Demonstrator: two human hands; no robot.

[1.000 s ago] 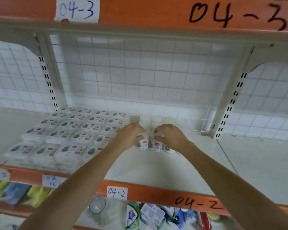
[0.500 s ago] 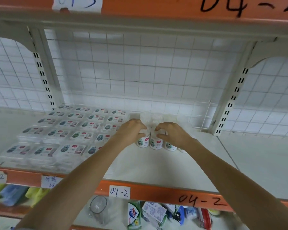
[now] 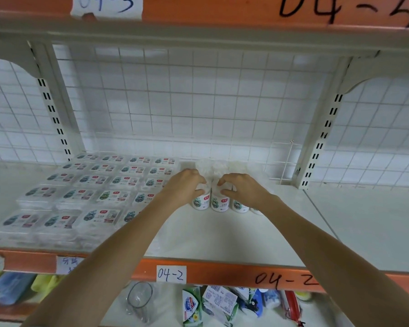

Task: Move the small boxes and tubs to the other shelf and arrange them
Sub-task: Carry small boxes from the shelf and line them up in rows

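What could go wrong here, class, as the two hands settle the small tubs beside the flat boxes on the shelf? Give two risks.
1. The small white round tubs stand packed close together; with the left hand and right hand gripping neighbouring tops, a nudge might topple one into the others.
2. The flat clear plastic boxes lie right beside the left wrist, so a sideways slip could push their neat rows askew.
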